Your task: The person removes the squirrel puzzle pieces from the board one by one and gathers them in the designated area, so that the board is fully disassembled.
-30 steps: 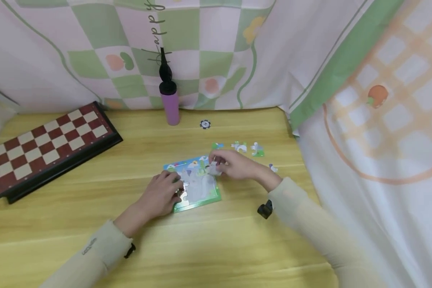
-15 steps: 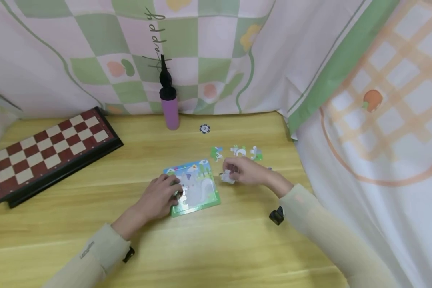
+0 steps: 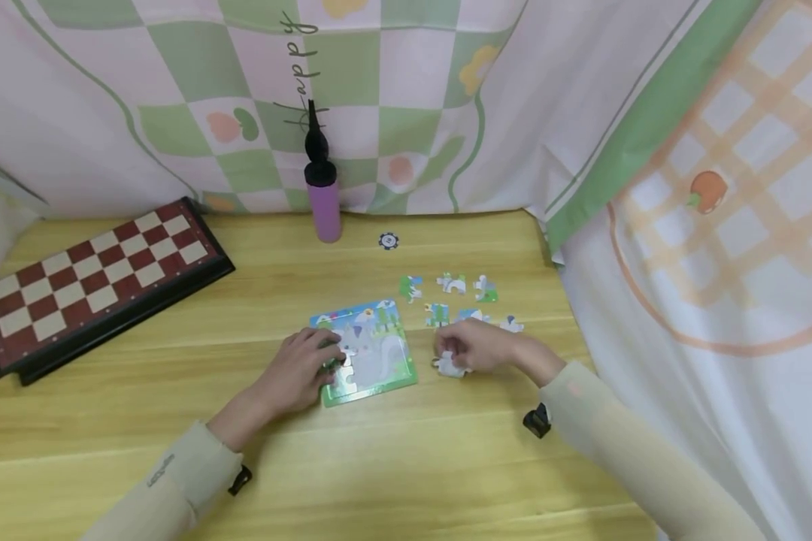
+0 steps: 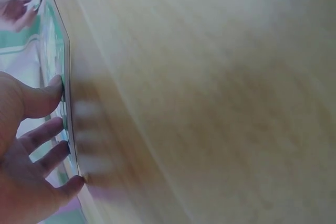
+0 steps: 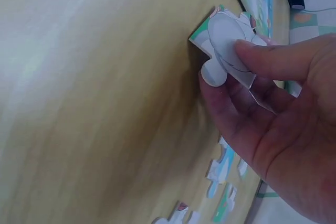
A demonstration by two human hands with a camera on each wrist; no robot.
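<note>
Evidently your right hand (image 3: 482,347) pinched a light, thin, stiff puzzle piece (image 5: 228,51) between its fingers; left-hand fingers (image 4: 44,140) lay spread on the puzzle tray (image 3: 395,373).

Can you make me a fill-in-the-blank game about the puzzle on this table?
1. The right hand pinches a puzzle ____ in its fingers.
2. The left hand rests on the puzzle board's ____ edge.
3. The purple bottle stands ____ at the back of the table.
4. The red and white ____ lies at the far left of the table.

Missing words: piece; left; upright; chessboard
</note>
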